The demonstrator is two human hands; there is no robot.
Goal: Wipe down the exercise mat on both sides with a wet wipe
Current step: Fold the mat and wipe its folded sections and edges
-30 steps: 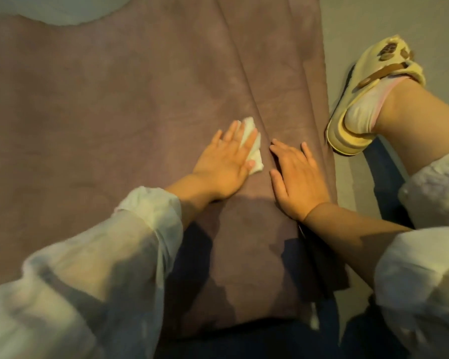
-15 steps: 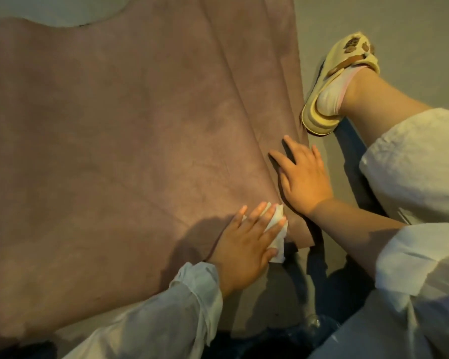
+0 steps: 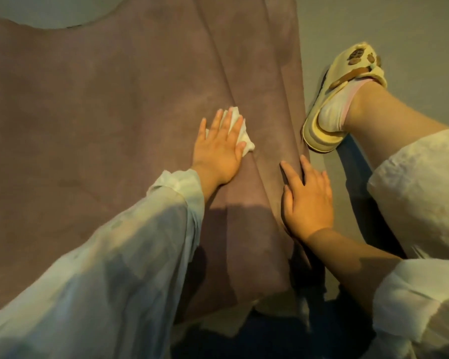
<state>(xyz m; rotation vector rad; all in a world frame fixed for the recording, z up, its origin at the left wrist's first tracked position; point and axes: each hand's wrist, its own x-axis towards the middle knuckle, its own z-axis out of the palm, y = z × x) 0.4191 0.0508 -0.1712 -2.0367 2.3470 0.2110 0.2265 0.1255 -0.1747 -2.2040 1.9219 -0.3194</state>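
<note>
The left hand (image 3: 219, 149) presses the wipe (image 3: 240, 132) flat-fingered; unwiped mat (image 3: 88, 112) stretches toward twelve o'clock. The right hand (image 3: 307, 203), fingers straight, pins the mat's edge at four o'clock.

Likely a home, exercise mat (image 3: 94, 130) on bare floor (image 3: 373, 27), house slipper (image 3: 347, 81)

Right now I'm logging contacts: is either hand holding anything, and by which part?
Neither grips anything. The left hand presses the wet wipe flat under its fingers; the right hand rests on the mat.

Crumpled white wet wipe (image 3: 240, 130) lies on creased mauve exercise mat (image 3: 101, 112).
</note>
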